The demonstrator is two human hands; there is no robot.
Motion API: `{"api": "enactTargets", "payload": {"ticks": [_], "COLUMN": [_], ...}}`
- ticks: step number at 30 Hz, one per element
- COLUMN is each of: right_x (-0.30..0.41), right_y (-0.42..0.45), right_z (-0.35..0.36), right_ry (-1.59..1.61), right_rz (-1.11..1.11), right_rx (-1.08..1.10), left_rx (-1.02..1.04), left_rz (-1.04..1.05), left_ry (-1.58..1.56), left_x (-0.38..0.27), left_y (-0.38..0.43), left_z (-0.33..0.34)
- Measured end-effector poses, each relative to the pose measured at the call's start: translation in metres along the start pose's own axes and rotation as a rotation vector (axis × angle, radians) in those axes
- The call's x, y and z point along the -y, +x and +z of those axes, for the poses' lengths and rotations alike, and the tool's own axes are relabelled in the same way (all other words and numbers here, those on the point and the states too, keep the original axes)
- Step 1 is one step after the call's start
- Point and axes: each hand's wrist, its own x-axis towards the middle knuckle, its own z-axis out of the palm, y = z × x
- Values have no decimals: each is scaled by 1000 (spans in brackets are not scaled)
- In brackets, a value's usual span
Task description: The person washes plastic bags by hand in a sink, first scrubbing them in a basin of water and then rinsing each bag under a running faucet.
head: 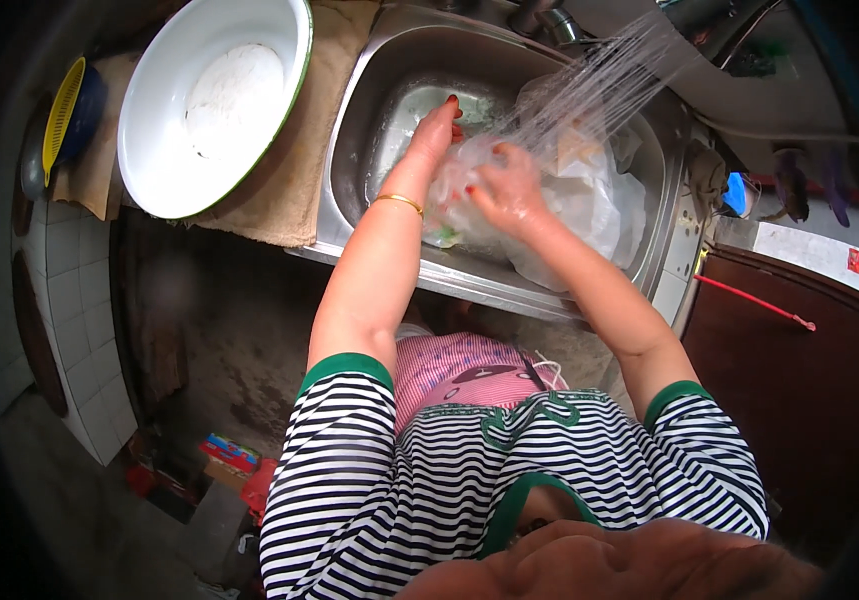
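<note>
A spray of water falls from the upper right into a stainless steel sink (380, 97). Under it, my right hand (512, 187) has its fingers spread and bent over a wet, clear plastic bag (467, 184) with red and green marks; blur hides whether they grip it. My left hand (438, 133), with a gold bangle on the wrist, is at the bag's left side, its fingertips towards the back of the sink; its hold is unclear. More whitish plastic bags (587, 202) lie crumpled in the right part of the sink. Shallow water covers the sink's bottom.
Left of the sink, a large white enamel basin (151, 135) with a green rim rests on brown cloth or board (287, 202). Further left are a yellow strainer (61, 120) and a blue bowl (88, 112). A metal faucet (560, 26) stands behind the sink.
</note>
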Motion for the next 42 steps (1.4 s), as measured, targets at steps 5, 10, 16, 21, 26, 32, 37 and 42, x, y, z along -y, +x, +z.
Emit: {"api": "enactTargets", "payload": {"ticks": [5, 10, 16, 21, 26, 32, 37, 42], "right_x": [7, 4, 11, -11, -8, 5, 3, 1], "right_y": [-7, 20, 41, 25, 1, -20, -6, 24], "right_z": [35, 33, 22, -4, -25, -9, 28, 37], "right_ry": [-150, -185, 10, 433, 532, 11, -200, -180], "right_rz": [-6, 64, 309, 36, 82, -46, -35, 156], "right_rx": [94, 184, 124, -293, -400, -20, 190, 235], "left_rx": [-174, -220, -113, -3, 204, 106, -118, -100], "left_rz": [58, -232, -109, -124, 59, 37, 108, -64], "left_ry": [572, 856, 632, -151, -265, 38, 561, 928], "left_x": [12, 6, 11, -17, -29, -11, 20, 17], "left_y": [18, 3, 8, -20, -32, -14, 20, 10], "left_z": [-12, -8, -19, 1, 1, 11, -11, -3]}}
